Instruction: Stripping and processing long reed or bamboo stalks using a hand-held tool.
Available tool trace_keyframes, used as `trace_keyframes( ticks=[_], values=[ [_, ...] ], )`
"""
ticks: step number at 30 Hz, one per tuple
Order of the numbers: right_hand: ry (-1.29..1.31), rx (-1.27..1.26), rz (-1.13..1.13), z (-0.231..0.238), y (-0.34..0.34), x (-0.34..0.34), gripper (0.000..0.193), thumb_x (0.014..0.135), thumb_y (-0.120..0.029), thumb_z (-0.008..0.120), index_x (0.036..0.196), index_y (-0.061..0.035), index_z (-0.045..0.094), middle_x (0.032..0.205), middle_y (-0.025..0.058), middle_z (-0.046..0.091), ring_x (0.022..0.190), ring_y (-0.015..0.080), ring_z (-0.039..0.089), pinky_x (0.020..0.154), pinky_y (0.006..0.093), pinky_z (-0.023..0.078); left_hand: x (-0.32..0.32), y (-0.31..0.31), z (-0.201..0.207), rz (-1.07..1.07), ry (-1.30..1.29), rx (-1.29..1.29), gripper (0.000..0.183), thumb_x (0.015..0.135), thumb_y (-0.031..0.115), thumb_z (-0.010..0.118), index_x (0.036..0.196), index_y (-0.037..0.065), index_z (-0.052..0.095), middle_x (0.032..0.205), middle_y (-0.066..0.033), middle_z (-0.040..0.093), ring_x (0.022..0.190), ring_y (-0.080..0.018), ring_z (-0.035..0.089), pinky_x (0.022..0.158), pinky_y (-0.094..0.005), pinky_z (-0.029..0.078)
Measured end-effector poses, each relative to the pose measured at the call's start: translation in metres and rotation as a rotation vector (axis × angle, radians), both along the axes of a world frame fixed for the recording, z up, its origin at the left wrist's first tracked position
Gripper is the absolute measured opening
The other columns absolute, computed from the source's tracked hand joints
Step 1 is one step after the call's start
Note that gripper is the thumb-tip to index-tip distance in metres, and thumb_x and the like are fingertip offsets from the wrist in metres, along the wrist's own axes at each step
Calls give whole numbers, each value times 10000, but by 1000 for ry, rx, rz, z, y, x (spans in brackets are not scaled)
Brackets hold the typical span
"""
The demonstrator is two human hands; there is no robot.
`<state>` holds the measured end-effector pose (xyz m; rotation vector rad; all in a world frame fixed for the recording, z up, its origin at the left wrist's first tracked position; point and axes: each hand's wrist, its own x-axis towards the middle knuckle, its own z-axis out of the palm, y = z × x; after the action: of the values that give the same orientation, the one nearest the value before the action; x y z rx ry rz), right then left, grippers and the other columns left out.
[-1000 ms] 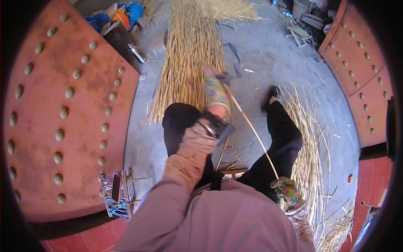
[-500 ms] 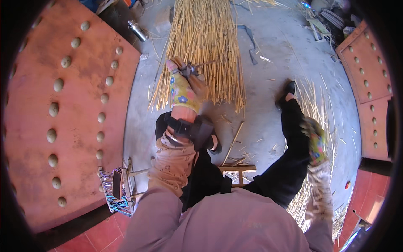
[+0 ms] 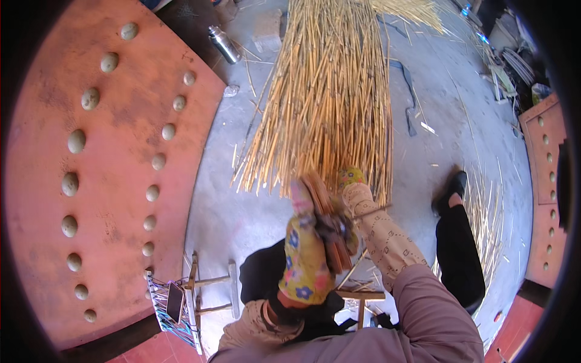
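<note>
My left hand (image 3: 307,257), in a yellow flowered glove, grips a wooden tool (image 3: 319,202) with dark metal fittings in its middle. A thin rod (image 3: 372,211) sticks out from it to the right. Motion blurs the tool. Beyond it, my right hand (image 3: 351,176), in a matching glove, reaches to the near ends of a wide layer of straw-coloured reeds (image 3: 336,109). The back of that glove shows, while its fingers are hidden, so I cannot see whether they hold any stalks.
Stripped pale stalks (image 3: 484,218) lie by my right foot (image 3: 452,190). A small wooden stool (image 3: 362,296) is under me. At left stand a rack with a phone (image 3: 175,302) and a studded red door (image 3: 115,181). A metal flask (image 3: 224,45) and a dark strap (image 3: 405,97) lie further off.
My right hand has swung from the stalks at my right side across to the reed layer's near ends. My left hand has drawn back toward me with the tool. The view has shifted.
</note>
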<state>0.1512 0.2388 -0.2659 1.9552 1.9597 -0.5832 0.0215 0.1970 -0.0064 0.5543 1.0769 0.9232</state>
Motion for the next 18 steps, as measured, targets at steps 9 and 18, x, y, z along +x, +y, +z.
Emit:
trace_keyframes(
  ticks=[9, 18],
  values=[
    [278, -71, -344, 3, -7, 54, 234, 762, -129, 478, 959, -45, 572, 955, 91, 580, 903, 184, 548, 722, 276, 445, -8, 2, -3, 22, -152, -209, 494, 784, 560, 347, 768, 79, 458, 570, -37, 446, 426, -131, 426, 367, -230, 341],
    [1887, 23, -991, 113, -111, 91, 318, 770, -116, 522, 1043, 43, 481, 1001, 135, 540, 952, 238, 517, 776, 331, 437, 26, -34, -41, -189, -67, 74, 383, 767, 474, 482, 690, 99, 500, 603, -3, 512, 422, -119, 467, 365, -255, 367]
  ],
)
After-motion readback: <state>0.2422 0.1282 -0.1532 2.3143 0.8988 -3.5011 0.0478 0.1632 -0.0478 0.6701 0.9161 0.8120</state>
